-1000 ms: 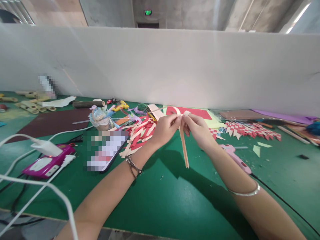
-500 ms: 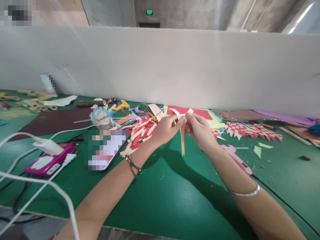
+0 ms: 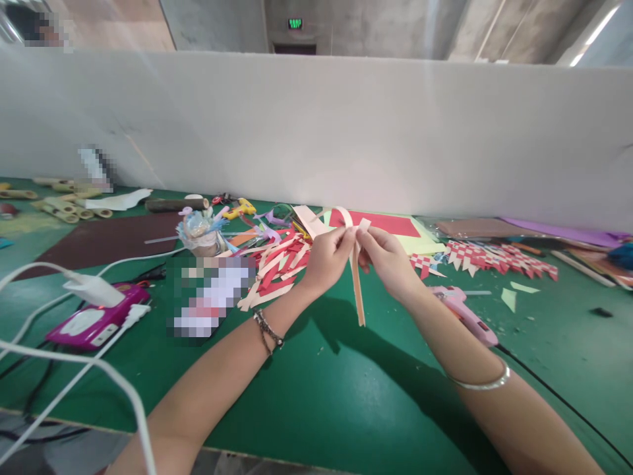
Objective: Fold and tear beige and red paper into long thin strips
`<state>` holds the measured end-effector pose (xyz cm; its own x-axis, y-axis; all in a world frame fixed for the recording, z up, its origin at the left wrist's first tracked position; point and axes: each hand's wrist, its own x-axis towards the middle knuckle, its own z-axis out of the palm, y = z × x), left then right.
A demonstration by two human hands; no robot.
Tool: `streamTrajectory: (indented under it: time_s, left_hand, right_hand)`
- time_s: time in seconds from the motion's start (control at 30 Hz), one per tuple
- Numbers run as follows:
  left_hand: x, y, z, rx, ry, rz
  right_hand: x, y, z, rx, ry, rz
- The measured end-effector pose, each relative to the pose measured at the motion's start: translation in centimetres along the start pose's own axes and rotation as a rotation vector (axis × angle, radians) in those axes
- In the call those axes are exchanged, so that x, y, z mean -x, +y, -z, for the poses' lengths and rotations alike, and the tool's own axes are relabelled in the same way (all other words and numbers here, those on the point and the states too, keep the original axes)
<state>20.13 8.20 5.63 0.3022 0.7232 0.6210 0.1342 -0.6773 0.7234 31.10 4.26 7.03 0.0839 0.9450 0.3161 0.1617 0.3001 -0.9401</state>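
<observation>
My left hand (image 3: 329,258) and my right hand (image 3: 388,262) meet above the green table (image 3: 316,396), both pinching the top of a pale peach paper strip (image 3: 357,290). The strip loops over my fingertips and its long tail hangs down toward the table. A pile of red and peach paper strips (image 3: 277,267) lies just left of my left hand. A pink glue gun (image 3: 465,315) lies by my right forearm.
A white partition (image 3: 316,132) walls off the back. A phone (image 3: 210,297), a magenta device (image 3: 93,323) with white cables, a decorated cup (image 3: 200,234), a yellow glue gun (image 3: 238,210), a red sheet (image 3: 386,223) and woven red-white pieces (image 3: 494,257) lie around.
My hands shifted slightly left and up while working the strip's loop. The hanging tail swung shorter half a second ago and now hangs long again.
</observation>
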Motion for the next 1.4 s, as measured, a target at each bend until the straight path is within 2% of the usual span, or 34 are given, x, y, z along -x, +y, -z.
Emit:
streamTrajectory:
  time_s: [0.13, 0.27, 0.4, 0.53, 0.6, 0.8, 1.0, 1.23, 1.4]
  left_hand:
    - [0.07, 0.24, -0.28, 0.07, 0.077, 0.027]
    - [-0.18, 0.2, 0.01, 0.123, 0.088, 0.082]
    - [-0.33, 0.16, 0.35, 0.069, -0.012, 0.109]
    - [-0.14, 0.09, 0.31, -0.037, -0.098, 0.04]
    - [-0.07, 0.05, 0.3, -0.095, -0.117, 0.018]
    - [-0.13, 0.02, 0.35, -0.112, -0.066, -0.013]
    - [-0.08, -0.25, -0.21, 0.15, -0.017, 0.158]
    - [-0.41, -0.27, 0.03, 0.246, 0.059, 0.208]
    - [-0.46, -0.11, 0.35, 0.118, -0.031, 0.177]
  right_hand:
    - [0.21, -0.25, -0.2, 0.004, 0.027, -0.02]
    - [0.33, -0.35, -0.3, -0.015, 0.033, -0.031]
    - [0.23, -0.04, -0.22, -0.074, 0.075, -0.041]
    - [0.07, 0.14, -0.1, -0.168, 0.145, -0.057]
    - [0.12, -0.06, -0.09, -0.166, 0.125, -0.059]
    - [0.44, -0.7, -0.1, 0.034, 0.086, -0.055]
    - [0.18, -0.04, -0.22, 0.037, 0.054, -0.03]
    - [0.43, -0.14, -0.32, 0.049, 0.076, -0.003]
    - [0.29, 0.11, -0.14, -0.023, 0.125, -0.009]
